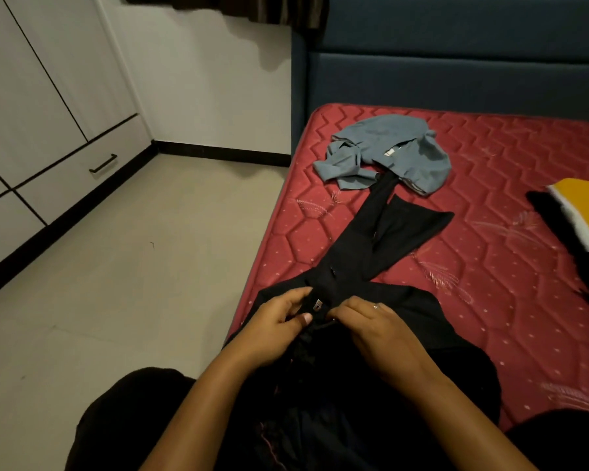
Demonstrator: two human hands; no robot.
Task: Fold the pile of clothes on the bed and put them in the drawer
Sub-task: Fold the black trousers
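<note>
Black trousers (391,232) lie stretched along the red mattress (490,266), legs pointing toward the headboard, waistband close to me. My left hand (279,321) pinches the waistband at the left of a small metal clasp (317,304). Just right of that clasp my right hand (374,326), with a ring on one finger, grips the same waistband. A crumpled grey-blue shirt (388,153) lies beyond the trouser legs. A white drawer with a black handle (102,163) is set low in the wardrobe at the left.
A folded yellow and white garment (582,212) on dark cloth sits at the bed's right edge. A blue padded headboard (456,73) stands behind the mattress. Pale tiled floor (133,266) runs between bed and wardrobe.
</note>
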